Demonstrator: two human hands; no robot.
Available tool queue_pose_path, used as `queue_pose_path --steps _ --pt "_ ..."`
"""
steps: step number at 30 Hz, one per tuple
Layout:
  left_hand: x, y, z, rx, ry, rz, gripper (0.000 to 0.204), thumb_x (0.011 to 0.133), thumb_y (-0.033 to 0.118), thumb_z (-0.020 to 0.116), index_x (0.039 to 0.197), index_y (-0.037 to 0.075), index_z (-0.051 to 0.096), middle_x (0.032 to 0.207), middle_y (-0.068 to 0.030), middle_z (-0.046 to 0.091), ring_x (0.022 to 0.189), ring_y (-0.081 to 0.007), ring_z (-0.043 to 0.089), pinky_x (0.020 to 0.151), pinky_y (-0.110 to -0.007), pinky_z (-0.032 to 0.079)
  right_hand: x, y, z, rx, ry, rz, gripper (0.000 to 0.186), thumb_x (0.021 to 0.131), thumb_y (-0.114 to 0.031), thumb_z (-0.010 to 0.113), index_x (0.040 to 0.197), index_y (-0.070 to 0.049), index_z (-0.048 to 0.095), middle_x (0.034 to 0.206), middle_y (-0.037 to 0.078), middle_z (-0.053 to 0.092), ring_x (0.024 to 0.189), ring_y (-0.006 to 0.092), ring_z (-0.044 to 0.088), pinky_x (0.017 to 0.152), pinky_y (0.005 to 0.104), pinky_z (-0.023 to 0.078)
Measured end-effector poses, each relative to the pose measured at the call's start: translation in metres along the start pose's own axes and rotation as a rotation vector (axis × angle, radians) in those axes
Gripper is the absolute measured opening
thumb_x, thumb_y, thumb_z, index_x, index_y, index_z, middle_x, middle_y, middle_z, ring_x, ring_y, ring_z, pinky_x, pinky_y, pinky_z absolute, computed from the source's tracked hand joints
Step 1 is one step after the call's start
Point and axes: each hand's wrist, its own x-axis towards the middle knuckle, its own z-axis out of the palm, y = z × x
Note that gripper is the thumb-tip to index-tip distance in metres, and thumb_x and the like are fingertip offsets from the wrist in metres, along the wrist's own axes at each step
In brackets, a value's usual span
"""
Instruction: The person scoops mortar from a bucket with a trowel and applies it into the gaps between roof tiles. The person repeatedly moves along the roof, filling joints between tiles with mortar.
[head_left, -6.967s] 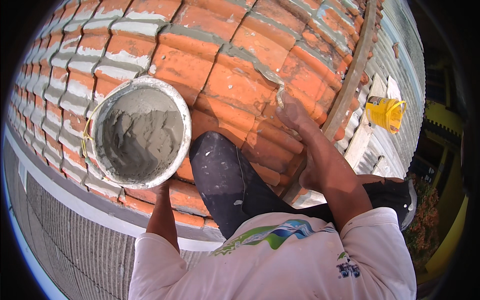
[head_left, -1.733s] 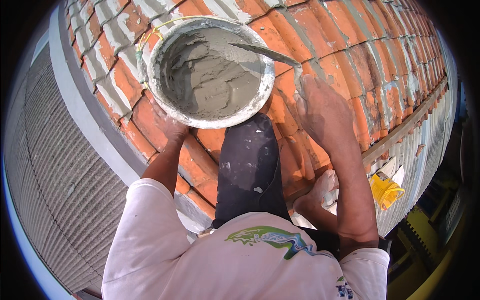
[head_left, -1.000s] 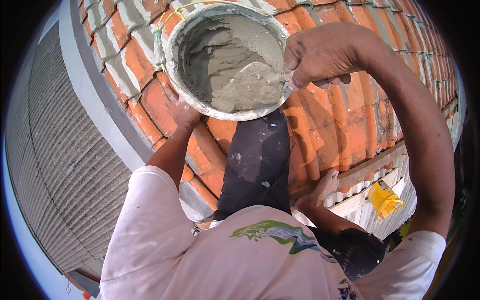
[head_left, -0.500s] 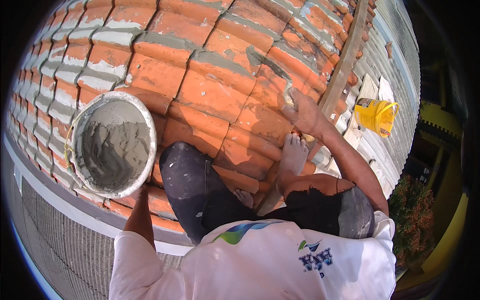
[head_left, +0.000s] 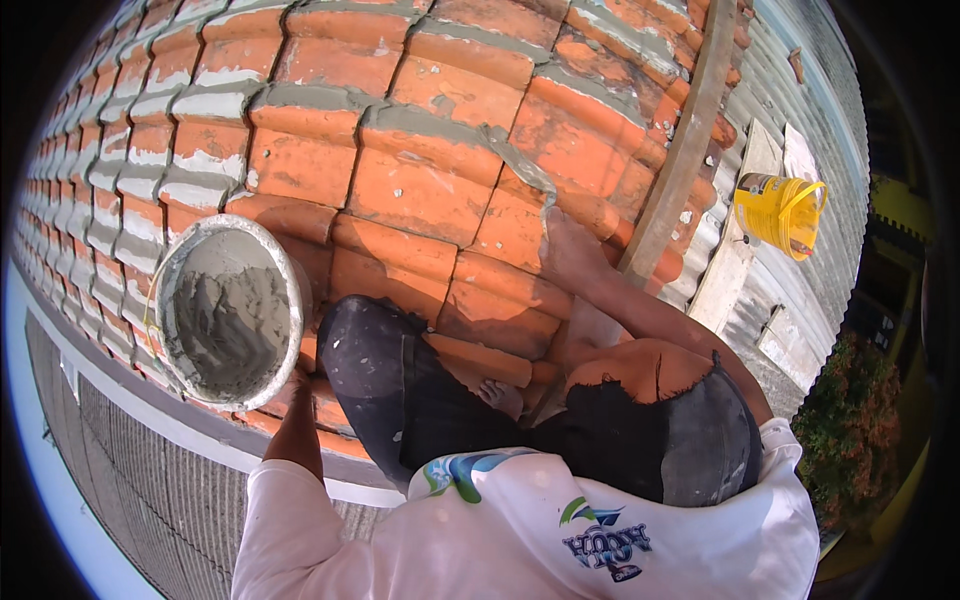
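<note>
The grey mortar bucket point(head_left: 228, 312) stands on the orange tiles at the left, with grey mix inside. My left hand point(head_left: 298, 382) is at its near side, mostly hidden behind it; its fingers do not show. My right hand point(head_left: 568, 245) is closed around the handle of a trowel point(head_left: 522, 163), whose mortar-smeared blade lies along a tile joint bearing a band of grey mortar point(head_left: 420, 123), above and right of my bent knee.
The tiled roof point(head_left: 400, 265) is bordered by a wooden batten point(head_left: 680, 150) at the right and a concrete edge below left. A yellow bucket point(head_left: 770, 215) rests on boards over corrugated sheeting point(head_left: 820, 120); foliage point(head_left: 850, 440) and a dark drop lie beyond.
A second ago the trowel was in the mortar bucket; now it is on the tiles. The view has swung rightward. Since half a second ago my right hand has shifted slightly left, still holding the trowel.
</note>
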Motion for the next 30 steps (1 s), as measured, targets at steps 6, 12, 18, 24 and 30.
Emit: queue_pose_path --steps 6,12,18,24,30 --pt "-0.001 -0.002 -0.005 0.003 -0.002 -0.021 0.116 0.080 0.068 0.077 0.170 0.012 0.030 0.177 -0.0185 0.021 0.161 -0.0393 0.022 0.130 -0.052 0.020 -0.017 -0.001 -0.051 0.080 -0.102 0.071 0.037 0.096 -0.014 0.063 0.124 0.007 0.051 0.104 0.034 0.065 0.103 0.0520 0.066 0.091 0.0607 0.052" --pt "-0.001 -0.007 -0.013 0.005 -0.011 -0.034 0.117 0.080 0.068 0.077 0.170 0.011 0.030 0.177 -0.0182 0.021 0.161 -0.0388 0.022 0.130 -0.052 0.020 0.019 -0.001 -0.035 0.103 -0.035 -0.142 0.033 0.096 -0.015 0.063 0.121 0.003 0.051 0.103 0.032 0.066 0.100 0.0520 0.066 0.088 0.0581 0.051" --pt "-0.001 -0.009 -0.018 -0.003 -0.018 -0.046 0.117 0.080 0.069 0.077 0.170 0.011 0.029 0.177 -0.0180 0.022 0.162 -0.0384 0.022 0.131 -0.052 0.019 0.010 -0.001 -0.037 0.175 -0.132 -0.068 0.032 0.094 -0.014 0.063 0.119 0.004 0.055 0.105 0.034 0.067 0.103 0.0528 0.066 0.091 0.0582 0.051" --pt "-0.002 -0.005 -0.016 0.004 -0.023 -0.041 0.118 0.080 0.069 0.077 0.170 0.011 0.029 0.177 -0.0177 0.022 0.162 -0.0379 0.021 0.131 -0.051 0.018 0.040 -0.015 -0.032 0.179 0.003 -0.079 0.036 0.098 -0.019 0.064 0.123 0.004 0.054 0.111 0.034 0.067 0.109 0.0514 0.066 0.093 0.0568 0.051" --pt "-0.004 -0.003 -0.016 0.010 -0.028 -0.040 0.118 0.080 0.070 0.077 0.170 0.011 0.028 0.177 -0.0175 0.023 0.162 -0.0375 0.021 0.132 -0.051 0.017 0.053 -0.043 -0.028 0.065 -0.201 -0.067 0.039 0.097 -0.020 0.064 0.126 0.005 0.053 0.112 0.035 0.066 0.109 0.0522 0.065 0.095 0.0567 0.051"
